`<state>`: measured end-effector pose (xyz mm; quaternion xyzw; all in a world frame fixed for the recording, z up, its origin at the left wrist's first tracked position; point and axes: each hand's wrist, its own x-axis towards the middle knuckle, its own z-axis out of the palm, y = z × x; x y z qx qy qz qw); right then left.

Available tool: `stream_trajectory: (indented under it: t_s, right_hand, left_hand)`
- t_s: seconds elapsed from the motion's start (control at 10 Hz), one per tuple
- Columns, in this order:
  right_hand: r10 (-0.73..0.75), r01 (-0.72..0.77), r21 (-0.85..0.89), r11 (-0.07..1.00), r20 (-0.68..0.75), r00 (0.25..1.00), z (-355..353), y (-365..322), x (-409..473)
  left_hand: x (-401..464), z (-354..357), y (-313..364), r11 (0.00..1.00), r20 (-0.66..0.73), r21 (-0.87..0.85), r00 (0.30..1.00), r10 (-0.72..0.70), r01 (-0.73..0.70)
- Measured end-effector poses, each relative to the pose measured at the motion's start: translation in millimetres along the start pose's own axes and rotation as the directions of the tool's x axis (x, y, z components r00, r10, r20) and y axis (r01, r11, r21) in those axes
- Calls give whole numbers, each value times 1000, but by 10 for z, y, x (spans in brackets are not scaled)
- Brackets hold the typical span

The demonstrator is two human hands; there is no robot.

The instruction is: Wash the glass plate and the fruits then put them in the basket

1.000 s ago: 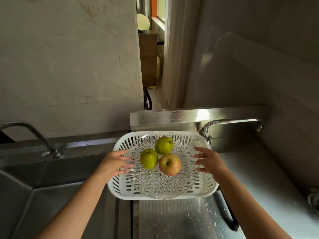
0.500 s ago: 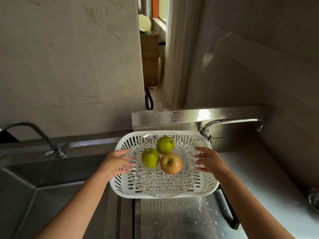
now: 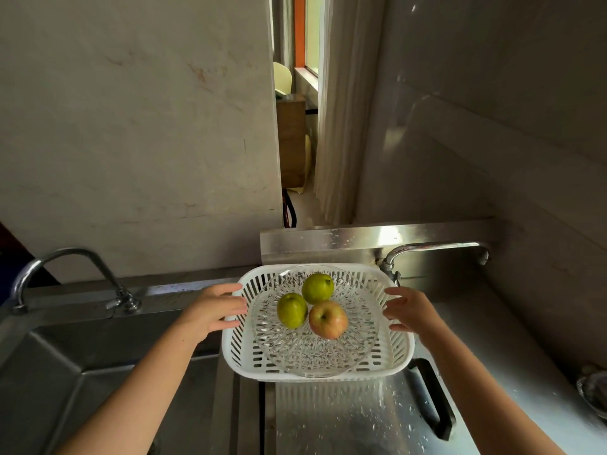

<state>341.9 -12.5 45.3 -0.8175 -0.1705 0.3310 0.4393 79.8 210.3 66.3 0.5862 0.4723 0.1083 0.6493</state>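
A clear patterned glass plate [image 3: 315, 353] lies inside a white slotted plastic basket [image 3: 236, 349] that stands on the wet steel drainboard. On the plate rest two green fruits [image 3: 292, 310] [image 3: 317, 288] and one red-yellow apple [image 3: 328, 319], all touching. My left hand [image 3: 212, 310] is at the basket's left rim with fingers spread, fingertips at the rim. My right hand [image 3: 409, 311] is by the right rim, fingers spread and holding nothing.
A steel sink basin [image 3: 65, 372] lies to the left, with a curved tap [image 3: 65, 257] behind it. A second tap [image 3: 433, 247] reaches out behind the basket on the right. A black handle [image 3: 433, 399] lies on the wet drainboard. A metal strainer [image 3: 594, 389] sits at the right edge.
Both hands have drawn outward from the plate's edges to the basket's sides. The plate and fruits stay in the basket.
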Motion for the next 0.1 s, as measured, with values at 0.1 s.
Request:
stream_trajectory:
  t_s: [0.1]
  right_hand:
    - [-60, 60, -29, 998, 10, 998, -84, -294, -229]
  left_hand:
    - [-230, -14, 272, 996, 18, 55, 998, 68, -69]
